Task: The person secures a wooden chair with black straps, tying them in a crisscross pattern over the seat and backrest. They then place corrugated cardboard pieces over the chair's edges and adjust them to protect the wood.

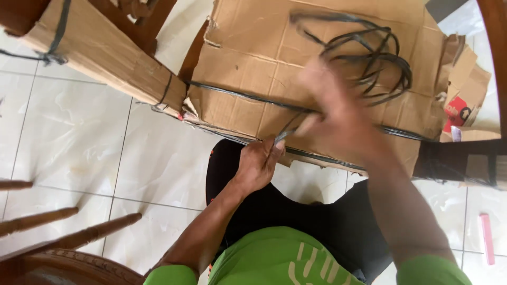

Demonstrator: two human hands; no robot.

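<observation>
**Black strap over crumpled cardboard**

Your left hand (257,163), centre frame, is fisted tight on the flat black strap (237,95) crossing the torn brown cardboard (253,58). Your right hand (338,119) is a blur beside it; I cannot tell its grip. Loose strap coils (377,58) tangle upper right.
</observation>
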